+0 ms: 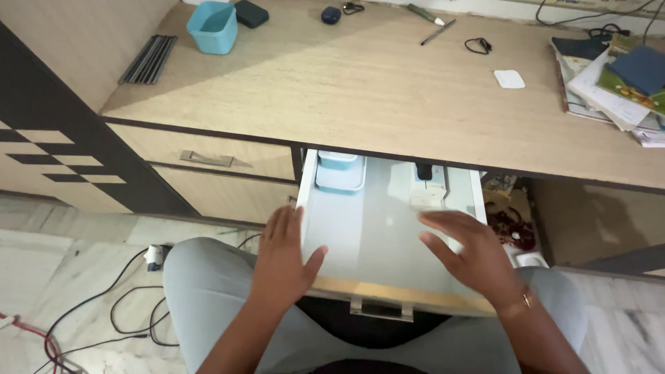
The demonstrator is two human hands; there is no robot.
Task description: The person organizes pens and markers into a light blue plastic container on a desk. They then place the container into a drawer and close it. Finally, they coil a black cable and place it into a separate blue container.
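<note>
**A:** What occupies the centre of the view?

**B:** An open drawer (377, 235), pulled out from under the front edge of the desk (388, 90), white inside with a wooden front panel and a metal handle (381, 309) at its near edge.

**A:** And the hands?

**B:** The left hand (282, 257) lies flat on the drawer's left front corner, fingers spread and extended, thumb reaching over the rim; it grips nothing. The right hand (469, 257) sits over the drawer's right front part, fingers likewise apart and holding nothing (whether it rests on the drawer floor or hovers just above it cannot be told). A thin bracelet (528, 300) circles the right wrist.

**A:** Contents of the drawer?

**B:** At the back left corner, pale blue-lidded containers (339, 172), stacked. At the back right, a white box (428, 188) with a small black object on top. The floor between them and the hands is bare.

**A:** On the desk itself?

**B:** Near the back left corner, a light blue tub (213, 26) and a bundle of dark rods (147, 59). Along the back edge, a pen (438, 32). Toward the right, a small white pad (509, 78), and at the right edge a stack of books (613, 79).

**A:** Below?

**B:** The person's grey-clad knees (208, 277), and black cables (125, 305) on the floor at left.
</note>
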